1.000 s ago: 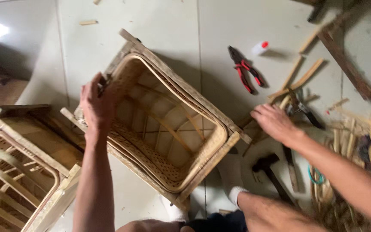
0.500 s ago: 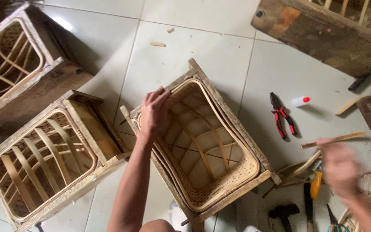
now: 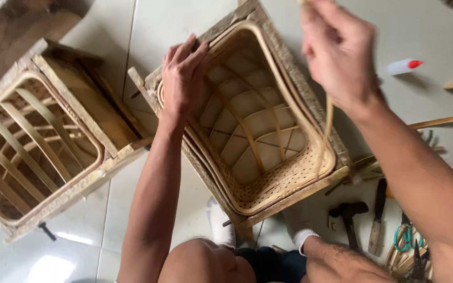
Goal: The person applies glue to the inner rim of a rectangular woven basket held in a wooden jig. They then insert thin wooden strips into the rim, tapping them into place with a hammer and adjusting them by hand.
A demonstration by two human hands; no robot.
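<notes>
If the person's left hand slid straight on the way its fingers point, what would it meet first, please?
The left hand already rests on the basket's rim; its fingers point up-frame along the wooden frame, so they would probably meet the frame's far corner first, though depth is unclear.

surface: pale tiled floor [image 3: 184, 21] | on it: two wood-framed rattan baskets [image 3: 258, 126] [image 3: 43, 141], hammer [image 3: 348, 216], small white glue bottle with red cap [image 3: 403, 66], loose rattan strips [image 3: 441, 121]

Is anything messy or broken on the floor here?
Nothing looks broken. The floor by the right hand is cluttered: a hammer, a knife-like tool and loose cane strips lie scattered, and a small glue bottle lies on its side. The left hand rests on the basket frame.
</notes>
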